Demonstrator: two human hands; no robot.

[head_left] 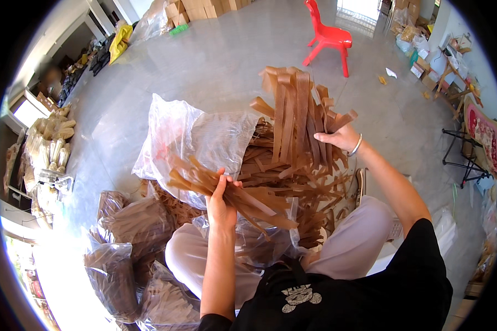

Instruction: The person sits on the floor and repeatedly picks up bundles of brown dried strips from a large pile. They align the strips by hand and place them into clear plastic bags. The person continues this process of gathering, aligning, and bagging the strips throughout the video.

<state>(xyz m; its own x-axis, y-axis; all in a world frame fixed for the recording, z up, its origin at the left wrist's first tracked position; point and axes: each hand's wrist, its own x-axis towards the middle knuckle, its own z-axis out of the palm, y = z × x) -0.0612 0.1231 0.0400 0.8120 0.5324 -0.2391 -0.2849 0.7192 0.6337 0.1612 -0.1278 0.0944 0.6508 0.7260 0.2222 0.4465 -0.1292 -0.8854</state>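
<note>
My left hand (222, 205) is closed around a bundle of flat brown strips (262, 207) whose ends fan out on both sides of it. Farther right, my right hand (341, 138), with a bangle on its wrist, grips the edge of a larger bunch of brown strips (293, 118); some of its fingers are hidden behind them. Between and below the hands, a loose heap of the same strips (259, 174) spreads over the floor. A clear plastic bag (168, 129) lies at the heap's left, next to a pale woven-looking sheet (221, 138).
Several clear bags packed with brown strips (113, 281) sit at my left. My crossed legs (364, 231) border the heap. A red plastic chair (329, 37) stands ahead on the grey floor (243, 60). A folding chair (480, 138) is at the right.
</note>
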